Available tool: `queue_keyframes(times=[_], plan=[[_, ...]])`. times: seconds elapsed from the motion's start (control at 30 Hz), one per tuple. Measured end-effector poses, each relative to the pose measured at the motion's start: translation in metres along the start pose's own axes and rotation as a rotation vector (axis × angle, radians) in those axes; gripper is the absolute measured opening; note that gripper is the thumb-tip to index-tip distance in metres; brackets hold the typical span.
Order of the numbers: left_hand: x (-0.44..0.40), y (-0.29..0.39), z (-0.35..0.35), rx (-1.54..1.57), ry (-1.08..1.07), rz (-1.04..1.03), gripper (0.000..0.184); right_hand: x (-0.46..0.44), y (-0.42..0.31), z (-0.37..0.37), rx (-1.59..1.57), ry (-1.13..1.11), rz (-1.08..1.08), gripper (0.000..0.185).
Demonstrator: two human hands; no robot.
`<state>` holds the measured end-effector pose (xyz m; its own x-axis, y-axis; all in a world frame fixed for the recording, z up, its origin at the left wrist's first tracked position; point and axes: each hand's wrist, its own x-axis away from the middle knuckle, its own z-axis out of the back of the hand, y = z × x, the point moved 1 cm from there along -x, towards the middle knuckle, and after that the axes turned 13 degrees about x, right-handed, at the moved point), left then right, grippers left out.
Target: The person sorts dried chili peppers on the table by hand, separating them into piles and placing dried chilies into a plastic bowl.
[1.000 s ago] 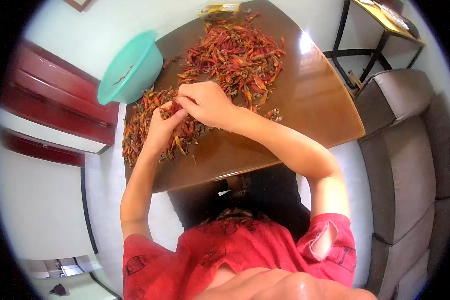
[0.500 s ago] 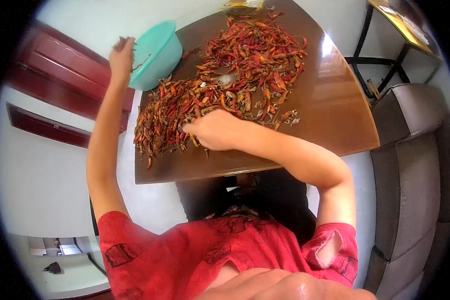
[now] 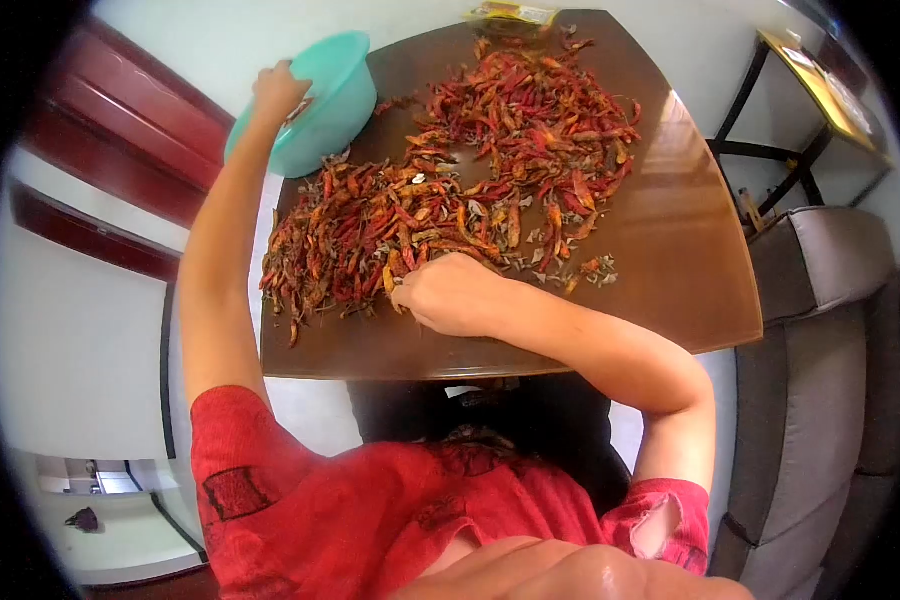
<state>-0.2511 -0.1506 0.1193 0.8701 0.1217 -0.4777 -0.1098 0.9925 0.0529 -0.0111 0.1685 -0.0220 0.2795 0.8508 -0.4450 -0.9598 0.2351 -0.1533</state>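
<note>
Dried red and orange chili peppers (image 3: 370, 225) lie in a wide, loose heap over the table (image 3: 670, 270). My right hand (image 3: 452, 295) is at the near edge of the heap, fingers pinched together on a dried chili (image 3: 397, 300) that they partly cover. Up at the left, my left hand (image 3: 280, 92) is over the rim of a mint-green plastic basin (image 3: 335, 105). Its fingers are curled, and whatever they hold, if anything, is hidden. Some brownish bits show inside the basin beside that hand.
A yellow packet (image 3: 512, 14) lies at the table's far edge. To the right stand a grey cushioned seat (image 3: 820, 400) and a black-framed stand with a yellow top (image 3: 815, 80). Dark red doors (image 3: 135, 110) are beyond the basin on the left.
My left hand has moved from beside the basin's rim, where it held something dark, to over the basin. My right hand has shifted slightly right and nearer to me.
</note>
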Motion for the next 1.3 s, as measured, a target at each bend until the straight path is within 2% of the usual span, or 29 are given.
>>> queue_keyframes(times=[0.03,0.07,0.13,0.2,0.27,0.33,0.4,0.47,0.53,0.57,0.6,0.67,0.73,0.83,0.87,0.9,0.93,1.0,1.07,1.13,1.2,1.27,1.3], plan=[[0.015,0.021,0.002,0.025,0.158,-0.073,0.052,0.000,0.000,-0.001,-0.004,-0.006,-0.001,0.007],[0.015,0.029,-0.008,0.027,0.152,-0.068,0.052,0.000,0.001,-0.001,-0.007,0.005,0.000,0.007],[0.016,0.051,-0.019,0.203,0.423,-0.573,0.035,0.000,0.001,-0.001,-0.011,0.011,0.002,0.007],[0.048,0.094,-0.027,0.456,0.103,-0.568,0.027,0.000,0.001,0.002,-0.043,0.035,0.010,0.008],[0.082,0.138,-0.034,0.608,-0.259,-0.382,0.028,-0.001,0.000,0.003,-0.042,0.068,0.011,0.008],[0.102,0.162,-0.060,0.511,-0.424,-0.487,0.034,-0.002,0.000,0.005,-0.043,0.102,0.010,0.009],[0.132,0.176,-0.087,0.478,-0.269,-0.574,0.040,-0.003,0.001,0.007,-0.051,0.168,0.012,0.009],[0.144,0.184,-0.090,0.551,-0.312,-0.500,0.043,-0.003,0.003,0.008,-0.030,0.161,0.009,0.009],[0.143,0.184,-0.087,0.625,-0.401,-0.463,0.038,-0.003,0.003,0.008,-0.010,0.160,0.007,0.009],[0.142,0.181,-0.093,0.723,-0.409,-0.436,0.028,-0.003,0.003,0.008,-0.012,0.174,0.011,0.010],[0.143,0.180,-0.091,0.724,-0.411,-0.435,0.028,-0.003,0.003,0.008,-0.014,0.189,0.015,0.010],[0.142,0.174,-0.089,1.391,-0.577,-0.055,0.024,-0.003,0.003,0.006,-0.013,0.181,0.000,0.009],[0.143,0.167,-0.068,1.478,-0.637,0.080,0.026,-0.003,0.005,0.007,-0.009,0.176,-0.011,0.009],[0.152,0.157,-0.045,1.537,-0.632,0.141,0.027,-0.003,0.016,0.015,0.030,0.238,-0.103,0.009],[0.159,0.155,-0.035,1.692,-0.683,0.210,0.026,-0.003,0.021,0.018,0.032,0.238,-0.096,0.009],[0.168,0.153,-0.027,1.847,-0.736,0.283,0.025,-0.002,0.026,0.022,0.021,0.246,-0.191,0.011],[0.179,0.150,-0.023,1.849,-0.728,0.285,0.025,-0.003,0.030,0.026,0.009,0.251,-0.284,0.014],[0.201,0.145,-0.017,2.016,-0.715,0.334,0.026,-0.003,0.039,0.031,-0.207,0.297,-0.543,0.014],[0.221,0.141,-0.010,2.052,-0.706,0.372,0.026,-0.001,0.056,0.025,-0.424,0.293,-0.618,0.014],[0.235,0.135,-0.013,2.027,-0.675,0.374,0.025,-0.004,0.062,0.027,-0.903,0.175,-0.755,0.014],[0.242,0.130,-0.016,2.033,-0.652,0.366,0.024,-0.002,0.059,0.038,-1.214,0.128,-0.944,0.013],[0.244,0.124,-0.021,2.030,-0.613,0.359,0.022,-0.002,0.058,0.037,-1.154,0.136,-0.991,0.012],[0.247,0.126,-0.015,2.031,-0.556,0.438,0.021,-0.003,0.059,0.036,-1.095,0.155,-1.037,0.012]])
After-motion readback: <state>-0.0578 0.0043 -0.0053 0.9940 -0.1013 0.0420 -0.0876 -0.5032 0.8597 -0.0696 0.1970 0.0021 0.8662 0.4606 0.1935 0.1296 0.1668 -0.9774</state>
